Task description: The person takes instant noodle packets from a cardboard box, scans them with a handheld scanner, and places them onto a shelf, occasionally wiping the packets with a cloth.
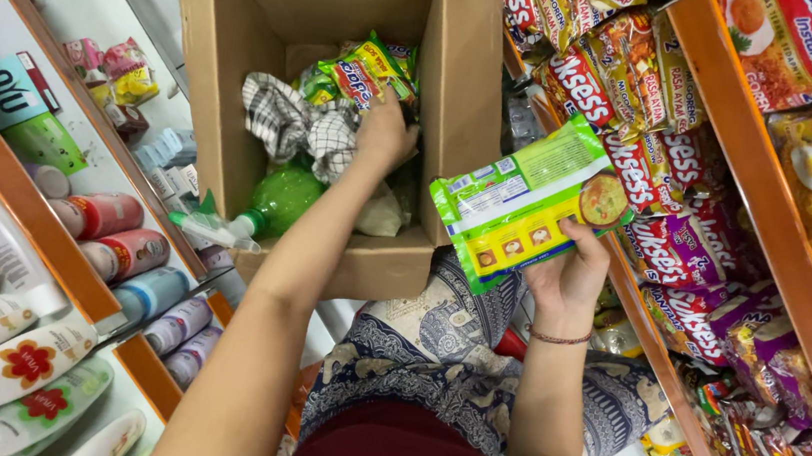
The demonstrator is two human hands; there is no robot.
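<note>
My left hand reaches into the cardboard box, fingers curled on packets just far of them; right hand grips a green packet, long axis slanting up-right.

Right hand grips glossy plastic noodle packet; left hand in matt cardboard box, beside checked cloth, shiny green plastic bottle.
</note>
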